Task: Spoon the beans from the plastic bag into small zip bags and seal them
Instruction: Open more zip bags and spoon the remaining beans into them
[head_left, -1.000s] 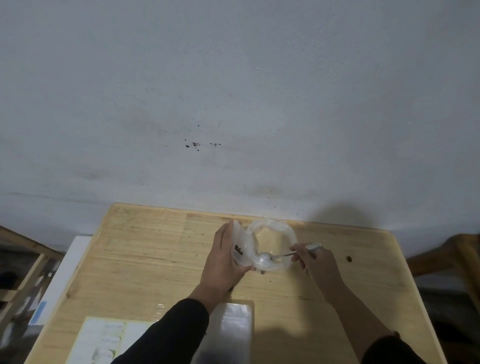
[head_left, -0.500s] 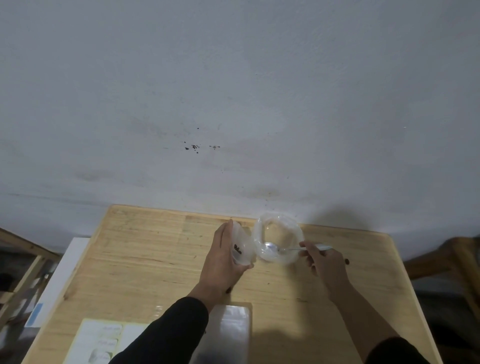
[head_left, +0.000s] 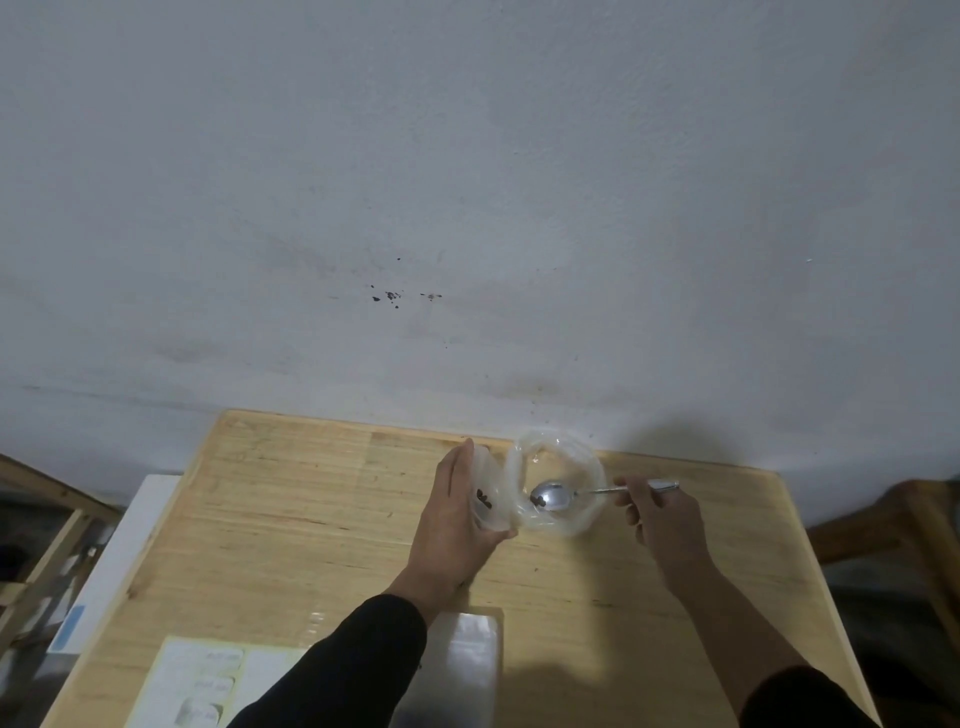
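The left hand (head_left: 457, 514) stands on edge on the wooden table (head_left: 291, 525), fingers and thumb curled round a small clear zip bag (head_left: 488, 499) with a few dark beans showing through its side; the bag's mouth is hard to make out against the pale film; just to its right, touching it, the clear plastic bag (head_left: 558, 486) sits open with its rim rolled into a thick ring, its bottom too washed out to tell what lies in it; the right hand (head_left: 660, 519) pinches the handle of a metal spoon (head_left: 555, 496), whose bowl lies inside the ring near its left side with 2 or 3 dark beans (head_left: 538, 501) at its tip; the handle's far end sticks out past the fingers to the right; near the front edge a stack of empty zip bags (head_left: 470, 670) is partly hidden by the left forearm in its black sleeve (head_left: 343, 670) and cut off by the frame; left of it a printed sheet (head_left: 208, 680), its print too blurred to read, is also cut off at the bottom; a white board (head_left: 119, 561) leans beside the table's left edge; a grey wall (head_left: 467, 182) with small dark specks fills the upper view; wooden furniture shows dimly at both sides.
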